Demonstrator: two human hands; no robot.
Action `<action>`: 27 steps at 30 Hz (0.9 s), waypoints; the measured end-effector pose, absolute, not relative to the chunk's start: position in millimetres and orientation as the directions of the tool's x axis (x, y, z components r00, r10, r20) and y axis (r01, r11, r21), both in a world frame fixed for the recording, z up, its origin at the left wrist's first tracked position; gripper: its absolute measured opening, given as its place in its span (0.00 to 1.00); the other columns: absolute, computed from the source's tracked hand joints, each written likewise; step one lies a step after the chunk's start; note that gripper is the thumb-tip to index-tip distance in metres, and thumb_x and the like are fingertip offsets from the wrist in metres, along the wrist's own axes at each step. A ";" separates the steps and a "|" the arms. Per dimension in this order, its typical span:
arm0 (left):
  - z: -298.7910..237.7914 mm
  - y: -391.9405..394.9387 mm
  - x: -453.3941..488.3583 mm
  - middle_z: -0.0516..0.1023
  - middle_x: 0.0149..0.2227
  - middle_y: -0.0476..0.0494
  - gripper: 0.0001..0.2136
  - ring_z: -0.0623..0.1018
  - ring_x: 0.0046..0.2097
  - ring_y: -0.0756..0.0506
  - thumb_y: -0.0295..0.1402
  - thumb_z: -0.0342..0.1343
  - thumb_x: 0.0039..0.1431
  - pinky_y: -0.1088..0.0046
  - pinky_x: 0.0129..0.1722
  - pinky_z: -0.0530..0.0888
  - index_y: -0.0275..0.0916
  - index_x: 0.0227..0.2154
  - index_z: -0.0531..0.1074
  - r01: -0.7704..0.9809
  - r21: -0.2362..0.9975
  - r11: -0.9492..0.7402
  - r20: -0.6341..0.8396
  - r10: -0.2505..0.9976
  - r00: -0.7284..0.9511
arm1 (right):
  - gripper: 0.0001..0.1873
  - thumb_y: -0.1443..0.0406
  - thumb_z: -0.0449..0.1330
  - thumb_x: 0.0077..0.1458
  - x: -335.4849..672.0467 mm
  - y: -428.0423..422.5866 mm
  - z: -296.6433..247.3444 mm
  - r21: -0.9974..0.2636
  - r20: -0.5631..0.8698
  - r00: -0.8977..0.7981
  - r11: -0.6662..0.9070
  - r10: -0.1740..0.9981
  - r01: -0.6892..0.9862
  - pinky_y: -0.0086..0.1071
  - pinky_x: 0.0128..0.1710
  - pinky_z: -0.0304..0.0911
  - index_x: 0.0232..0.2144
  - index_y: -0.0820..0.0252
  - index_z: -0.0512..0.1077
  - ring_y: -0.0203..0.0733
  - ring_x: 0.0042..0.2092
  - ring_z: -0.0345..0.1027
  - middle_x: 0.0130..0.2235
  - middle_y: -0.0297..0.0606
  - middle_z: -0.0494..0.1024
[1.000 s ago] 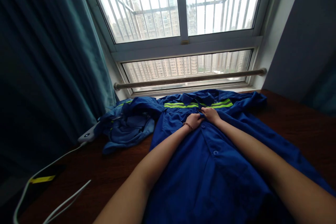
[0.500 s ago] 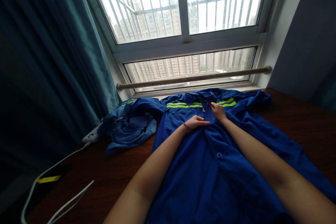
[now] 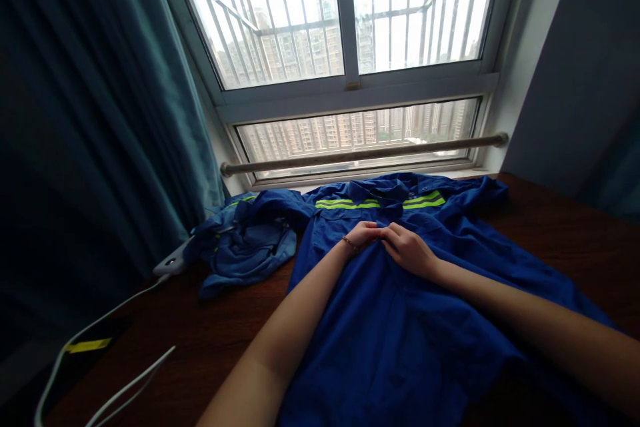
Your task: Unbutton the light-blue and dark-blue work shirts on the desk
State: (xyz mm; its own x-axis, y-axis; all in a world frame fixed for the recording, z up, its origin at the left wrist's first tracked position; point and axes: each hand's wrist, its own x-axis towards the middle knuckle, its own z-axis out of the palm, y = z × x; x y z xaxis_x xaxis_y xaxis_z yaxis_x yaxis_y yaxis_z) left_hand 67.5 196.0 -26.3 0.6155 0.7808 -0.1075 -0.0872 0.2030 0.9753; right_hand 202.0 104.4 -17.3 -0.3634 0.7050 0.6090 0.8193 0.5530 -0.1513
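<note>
A blue work jacket (image 3: 350,320) with yellow-green and grey reflective chest bands lies spread on the dark wooden surface, its collar toward the window. My left hand (image 3: 364,233), with a bracelet at the wrist, pinches the jacket's front edge just below the chest band. Right beside it, my right hand (image 3: 407,248) is closed on the same front edge, the fingertips of both hands meeting. Whatever small part lies between the fingertips, such as a button, is hidden.
A crumpled blue garment (image 3: 250,247) lies to the left, against a white power strip (image 3: 173,260) with a white cable. A teal curtain (image 3: 165,113) hangs at the left. Behind the jacket, a metal rail (image 3: 360,155) crosses the window. A yellow strip (image 3: 89,345) is at lower left.
My right hand has come down from near the collar to meet my left hand at the front edge. The left hand has shifted slightly left and now pinches the cloth.
</note>
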 end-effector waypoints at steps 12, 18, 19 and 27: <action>-33.5 200.3 69.6 0.59 0.14 0.57 0.23 0.61 0.18 0.57 0.41 0.67 0.30 0.78 0.19 0.55 0.36 0.14 0.56 0.067 0.994 0.088 -0.110 0.746 0.657 | 0.13 0.64 0.44 0.60 221.3 100.6 -31.1 -0.204 0.634 -0.345 0.579 0.692 0.789 0.29 0.36 0.61 0.36 0.58 0.68 0.37 0.36 0.64 0.34 0.39 0.69; -31.1 198.2 68.1 0.59 0.13 0.57 0.24 0.60 0.18 0.57 0.41 0.66 0.32 0.78 0.18 0.53 0.37 0.14 0.53 0.066 0.994 0.087 -0.108 0.734 0.670 | 0.13 0.64 0.44 0.60 220.2 98.1 -30.4 -0.211 0.649 -0.309 0.555 0.695 0.805 0.29 0.37 0.61 0.36 0.58 0.69 0.37 0.36 0.64 0.35 0.39 0.69; -30.5 197.7 67.7 0.58 0.13 0.58 0.24 0.60 0.18 0.57 0.42 0.66 0.32 0.78 0.18 0.53 0.37 0.14 0.53 0.065 0.994 0.090 -0.110 0.732 0.672 | 0.13 0.64 0.45 0.60 220.0 98.2 -30.4 -0.217 0.653 -0.298 0.549 0.696 0.807 0.29 0.37 0.61 0.36 0.58 0.69 0.37 0.36 0.64 0.35 0.39 0.69; -34.7 196.8 69.7 0.58 0.13 0.58 0.25 0.59 0.18 0.57 0.42 0.65 0.32 0.77 0.19 0.53 0.37 0.14 0.51 0.046 0.999 0.025 -0.049 0.746 0.664 | 0.12 0.63 0.46 0.58 219.7 101.0 -32.0 -0.227 0.652 -0.264 0.515 0.711 0.827 0.31 0.36 0.60 0.28 0.60 0.67 0.38 0.35 0.63 0.31 0.39 0.68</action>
State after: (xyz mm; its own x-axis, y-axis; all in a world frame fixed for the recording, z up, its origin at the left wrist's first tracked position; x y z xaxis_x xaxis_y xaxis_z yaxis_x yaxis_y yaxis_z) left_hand 69.7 196.8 -34.7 0.6638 0.7463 -0.0494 0.0457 0.0255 0.9986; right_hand 219.7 101.0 -32.0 -0.2639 0.7109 0.6519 0.8266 0.5150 -0.2270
